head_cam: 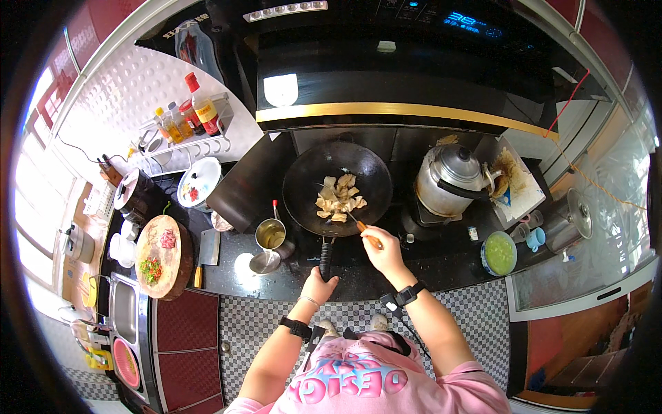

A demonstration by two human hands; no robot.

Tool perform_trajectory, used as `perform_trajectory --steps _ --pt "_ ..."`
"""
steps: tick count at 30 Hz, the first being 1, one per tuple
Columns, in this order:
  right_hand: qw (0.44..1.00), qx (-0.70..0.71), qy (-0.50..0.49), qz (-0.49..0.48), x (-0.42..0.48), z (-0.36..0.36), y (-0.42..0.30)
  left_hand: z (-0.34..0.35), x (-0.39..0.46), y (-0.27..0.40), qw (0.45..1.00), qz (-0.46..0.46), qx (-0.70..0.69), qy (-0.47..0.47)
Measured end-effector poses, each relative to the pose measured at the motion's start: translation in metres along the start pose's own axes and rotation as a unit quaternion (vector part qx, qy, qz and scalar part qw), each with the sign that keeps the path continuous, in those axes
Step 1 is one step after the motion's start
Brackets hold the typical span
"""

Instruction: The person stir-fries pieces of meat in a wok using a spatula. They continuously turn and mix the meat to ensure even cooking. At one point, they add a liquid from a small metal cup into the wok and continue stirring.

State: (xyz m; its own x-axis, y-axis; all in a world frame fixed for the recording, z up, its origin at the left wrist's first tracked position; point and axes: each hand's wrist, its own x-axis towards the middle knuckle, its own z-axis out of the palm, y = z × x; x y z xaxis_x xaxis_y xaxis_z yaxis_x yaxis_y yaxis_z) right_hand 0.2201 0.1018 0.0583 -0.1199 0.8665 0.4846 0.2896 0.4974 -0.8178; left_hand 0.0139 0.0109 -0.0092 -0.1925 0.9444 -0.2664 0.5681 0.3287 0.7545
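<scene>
A black wok (pixel 372 171) sits on the cooktop straight ahead of me. My left hand (pixel 318 286) is wrapped around the wok's black handle (pixel 325 257). In my right hand (pixel 385 251) is the wooden handle of a metal spatula (pixel 368 234). Its blade reaches into the wok, among pale, lightly browned food slices (pixel 339 199) gathered in the bottom. Left of the wok stands a small metal pot (pixel 270 234) holding yellowish liquid, probably oil. A shallow metal bowl (pixel 265 263) is just in front of that pot.
A large metal kettle (pixel 449 178) stands right of the wok. A bowl of green food (pixel 499 252) sits near the counter's right front edge. At left, a cleaver (pixel 209 247) lies beside a round wooden chopping board (pixel 176 233) bearing chopped peppers (pixel 150 270) and raw meat (pixel 168 238). A range hood (pixel 403 72) overhangs the cooktop.
</scene>
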Motion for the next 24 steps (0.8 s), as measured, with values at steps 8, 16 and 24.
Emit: perform_trajectory --steps 8,16,24 --pt "0.997 -0.074 0.028 -0.020 0.003 0.003 0.006 0.002 0.001 -0.002 1.000 -0.001 -0.013 -0.004" --pt "0.980 -0.145 -0.105 -0.085 -0.011 -0.011 0.004 -0.001 -0.001 0.003 1.000 -0.003 0.002 -0.001" --pt "0.980 -0.158 -0.107 -0.062 -0.019 -0.012 0.011 -0.001 -0.001 0.000 1.000 0.006 -0.022 -0.007"
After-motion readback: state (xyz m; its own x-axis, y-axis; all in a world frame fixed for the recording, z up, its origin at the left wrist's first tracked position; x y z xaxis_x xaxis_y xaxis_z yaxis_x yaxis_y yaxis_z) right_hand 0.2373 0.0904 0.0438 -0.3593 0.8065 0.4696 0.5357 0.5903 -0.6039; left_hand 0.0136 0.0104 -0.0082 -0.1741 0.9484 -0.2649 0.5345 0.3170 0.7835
